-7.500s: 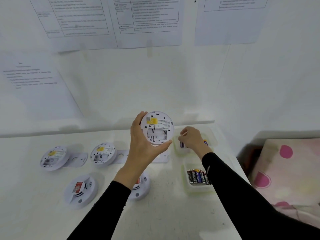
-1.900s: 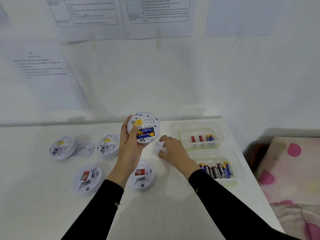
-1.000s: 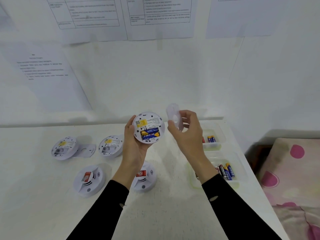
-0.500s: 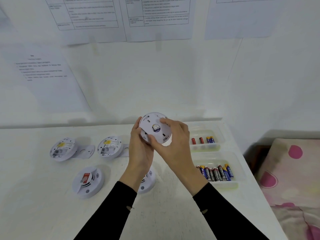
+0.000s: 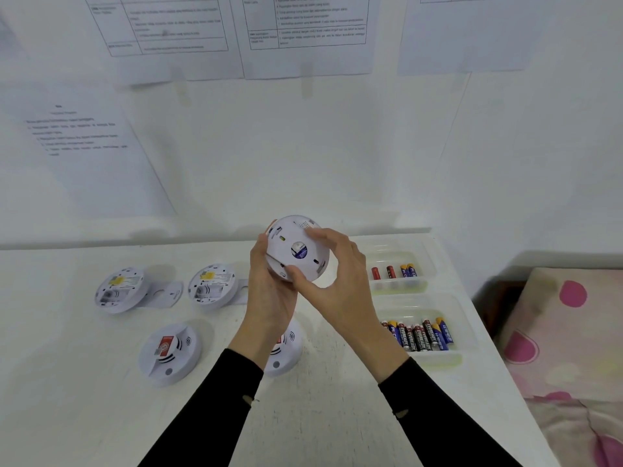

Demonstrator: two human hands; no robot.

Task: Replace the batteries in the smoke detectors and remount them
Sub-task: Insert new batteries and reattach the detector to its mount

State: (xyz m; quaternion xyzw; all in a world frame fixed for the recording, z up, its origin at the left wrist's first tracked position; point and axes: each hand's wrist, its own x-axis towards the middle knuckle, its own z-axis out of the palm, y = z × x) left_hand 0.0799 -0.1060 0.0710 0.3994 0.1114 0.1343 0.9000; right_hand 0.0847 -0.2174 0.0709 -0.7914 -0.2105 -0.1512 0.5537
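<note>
Now, I judge the step is twisting the round white mounting plate [image 5: 305, 237] onto the back of the round white plastic smoke detector [image 5: 277, 266]: press it flat, line it up, turn until it locks. The detector is in the air above the white table [image 5: 320, 416], mid view. The left hand [image 5: 269, 298] grips its rim from eight o'clock, fingers [image 5: 261, 242] curled on the edge; the right hand [image 5: 340, 284], at three o'clock, has thumb and fingers clamped on the plate. The plate covers the back; something blue [image 5: 299, 250], maybe a battery, shows through its centre hole.
</note>
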